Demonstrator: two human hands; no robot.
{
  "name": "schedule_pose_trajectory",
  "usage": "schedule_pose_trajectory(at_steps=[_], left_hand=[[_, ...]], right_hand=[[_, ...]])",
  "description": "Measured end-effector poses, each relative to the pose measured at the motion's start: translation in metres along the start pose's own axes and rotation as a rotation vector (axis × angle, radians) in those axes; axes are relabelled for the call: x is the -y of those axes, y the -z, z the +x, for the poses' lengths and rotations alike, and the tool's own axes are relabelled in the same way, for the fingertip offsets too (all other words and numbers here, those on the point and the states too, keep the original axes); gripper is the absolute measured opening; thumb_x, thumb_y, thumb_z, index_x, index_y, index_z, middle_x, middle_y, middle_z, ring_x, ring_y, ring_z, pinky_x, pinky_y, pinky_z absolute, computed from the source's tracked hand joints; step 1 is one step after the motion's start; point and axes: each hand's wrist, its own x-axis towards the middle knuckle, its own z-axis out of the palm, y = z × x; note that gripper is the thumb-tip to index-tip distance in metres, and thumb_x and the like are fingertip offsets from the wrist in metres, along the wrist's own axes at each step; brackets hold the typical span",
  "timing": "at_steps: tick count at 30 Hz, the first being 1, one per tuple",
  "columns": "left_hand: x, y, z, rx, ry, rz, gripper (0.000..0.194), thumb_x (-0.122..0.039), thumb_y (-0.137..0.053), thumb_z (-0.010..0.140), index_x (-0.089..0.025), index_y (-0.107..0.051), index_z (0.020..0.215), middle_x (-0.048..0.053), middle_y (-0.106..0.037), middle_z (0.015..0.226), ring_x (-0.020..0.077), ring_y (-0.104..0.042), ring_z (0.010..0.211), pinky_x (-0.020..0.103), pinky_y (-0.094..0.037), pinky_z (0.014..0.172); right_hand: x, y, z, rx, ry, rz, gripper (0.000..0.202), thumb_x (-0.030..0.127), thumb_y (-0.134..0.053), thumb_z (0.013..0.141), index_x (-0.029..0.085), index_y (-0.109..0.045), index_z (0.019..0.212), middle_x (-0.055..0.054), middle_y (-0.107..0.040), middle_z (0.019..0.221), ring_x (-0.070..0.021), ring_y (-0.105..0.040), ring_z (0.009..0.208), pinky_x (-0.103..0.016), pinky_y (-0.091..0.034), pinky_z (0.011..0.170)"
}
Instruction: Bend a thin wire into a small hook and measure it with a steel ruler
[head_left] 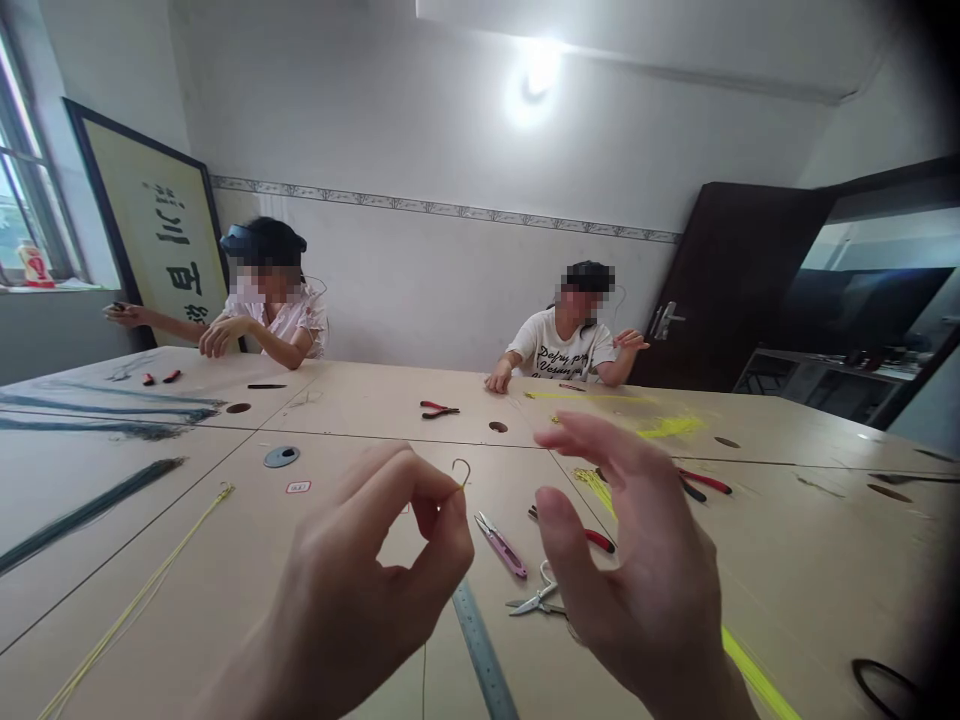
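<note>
My left hand point(375, 570) pinches a small fish hook point(463, 470) between thumb and forefinger; the hook's bend sticks up above the fingertips. To its right, my right hand point(630, 560) is raised over the table with thumb and fingers apart, holding nothing. Between the hands lie pink thread snips point(501, 545), small silver scissors point(538, 602) and a metal ruler point(480, 650). Red-handled pliers point(600, 541) lie partly hidden behind my right hand. A thin line hangs below my left hand.
Yellow line point(150, 580) with a hook lies at left, near dark teal bundles point(90, 510). More pliers point(439, 410) rest farther back on the table point(360, 400). Yellow strands point(671, 428) lie at right. Two people sit across the table, their hands near its far edge.
</note>
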Motion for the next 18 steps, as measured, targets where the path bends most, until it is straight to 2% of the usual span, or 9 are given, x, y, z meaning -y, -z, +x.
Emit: schedule_pose_trajectory(at_steps=[4,7,9,10,11,12,14,16,18], left_hand=[[0.001,0.003,0.001,-0.019,-0.015,0.018,0.019,-0.005,-0.051,0.079,-0.021,-0.047,0.07,-0.008,-0.054,0.065,0.0037,-0.052,0.061,0.015,-0.042,0.06],[0.001,0.005,-0.001,-0.024,-0.024,0.049,0.019,-0.006,-0.051,0.08,-0.022,-0.048,0.071,-0.008,-0.055,0.065,0.0055,-0.053,0.062,0.017,-0.043,0.059],[0.001,0.007,-0.001,-0.025,-0.022,0.064,0.019,-0.006,-0.051,0.08,-0.022,-0.048,0.069,-0.008,-0.055,0.065,0.0058,-0.052,0.06,0.018,-0.042,0.058],[0.0,0.007,-0.001,-0.023,-0.024,0.069,0.019,-0.006,-0.051,0.079,-0.022,-0.048,0.069,-0.008,-0.055,0.064,0.0059,-0.051,0.06,0.018,-0.042,0.058],[0.001,0.008,0.0,-0.026,-0.027,0.072,0.02,-0.006,-0.051,0.079,-0.022,-0.047,0.068,-0.008,-0.054,0.064,0.0059,-0.05,0.059,0.018,-0.042,0.058],[0.001,0.008,0.0,-0.026,-0.031,0.077,0.02,-0.006,-0.051,0.08,-0.022,-0.047,0.068,-0.008,-0.054,0.063,0.0061,-0.05,0.059,0.018,-0.043,0.058],[0.001,0.007,0.001,-0.031,-0.041,0.087,0.019,-0.007,-0.051,0.08,-0.022,-0.047,0.069,-0.007,-0.054,0.064,0.0068,-0.051,0.06,0.018,-0.043,0.057],[0.001,0.007,0.001,-0.041,-0.057,0.09,0.019,-0.008,-0.051,0.08,-0.022,-0.047,0.069,-0.007,-0.054,0.064,0.0069,-0.052,0.061,0.018,-0.043,0.057],[0.001,0.007,0.001,-0.042,-0.066,0.093,0.019,-0.007,-0.051,0.08,-0.022,-0.047,0.069,-0.007,-0.054,0.064,0.0066,-0.053,0.062,0.018,-0.043,0.058]], right_hand=[[-0.005,-0.004,0.0,0.015,0.009,0.01,0.05,0.017,-0.052,0.086,0.019,-0.036,0.133,-0.012,-0.049,0.128,-0.0234,-0.049,0.119,-0.042,-0.047,0.097],[-0.019,-0.018,0.003,0.054,-0.022,-0.244,0.06,0.026,-0.051,0.088,0.015,-0.024,0.141,-0.02,-0.035,0.142,-0.0305,-0.037,0.132,-0.052,-0.042,0.101],[-0.035,-0.031,0.004,0.163,-0.195,-0.574,0.069,0.031,-0.048,0.091,0.01,-0.013,0.145,-0.026,-0.016,0.151,-0.0383,-0.016,0.141,-0.066,-0.025,0.106],[-0.044,-0.038,0.004,0.265,-0.316,-0.726,0.072,0.032,-0.046,0.093,0.008,-0.006,0.147,-0.027,-0.005,0.154,-0.0415,-0.003,0.142,-0.072,-0.014,0.105],[-0.053,-0.044,0.003,0.384,-0.418,-0.818,0.074,0.035,-0.042,0.094,0.007,0.002,0.148,-0.027,0.005,0.155,-0.0423,0.005,0.142,-0.075,-0.009,0.104],[-0.062,-0.049,0.001,0.481,-0.486,-0.859,0.075,0.036,-0.04,0.095,0.007,0.006,0.148,-0.026,0.009,0.155,-0.0423,0.008,0.142,-0.075,-0.007,0.103],[-0.077,-0.056,-0.004,0.67,-0.557,-0.836,0.074,0.039,-0.041,0.096,0.008,0.001,0.148,-0.025,0.002,0.156,-0.0404,0.0,0.143,-0.07,-0.015,0.106],[-0.087,-0.06,-0.01,0.864,-0.605,-0.783,0.064,0.04,-0.046,0.095,0.013,-0.02,0.147,-0.021,-0.022,0.153,-0.0365,-0.025,0.139,-0.062,-0.028,0.107],[-0.094,-0.063,-0.016,1.098,-0.68,-0.732,0.047,0.039,-0.053,0.092,0.016,-0.046,0.132,-0.014,-0.049,0.136,-0.0295,-0.05,0.122,-0.053,-0.042,0.099]])
